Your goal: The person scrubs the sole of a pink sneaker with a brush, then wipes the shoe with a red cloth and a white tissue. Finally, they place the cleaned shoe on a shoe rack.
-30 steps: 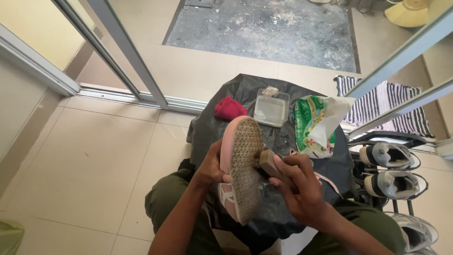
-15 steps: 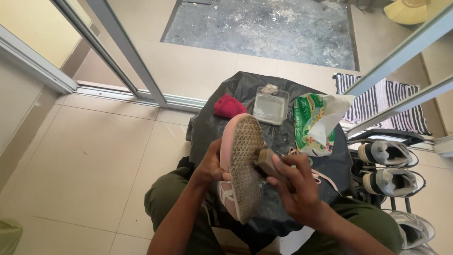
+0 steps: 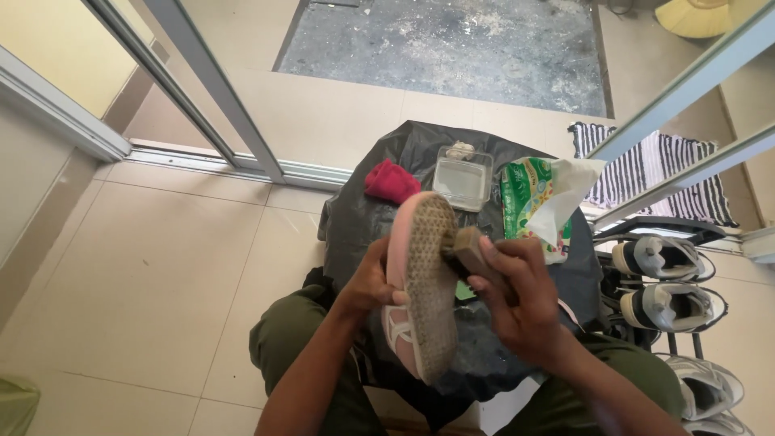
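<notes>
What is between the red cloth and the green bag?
In the head view, a clear plastic box sits on the black sheet between the red cloth and the green bag.

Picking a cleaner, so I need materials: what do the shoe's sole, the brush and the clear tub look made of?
The shoe, held by the left hand, has a sole that looks like rubber: matte, beige, with a moulded dot tread. The brush in the right hand seems to have a wooden block, brown and dull; its bristles are hidden. The tub looks like clear, glossy plastic.

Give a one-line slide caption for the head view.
Left hand holds pink shoe sole-up; right hand presses brush against it.
</notes>
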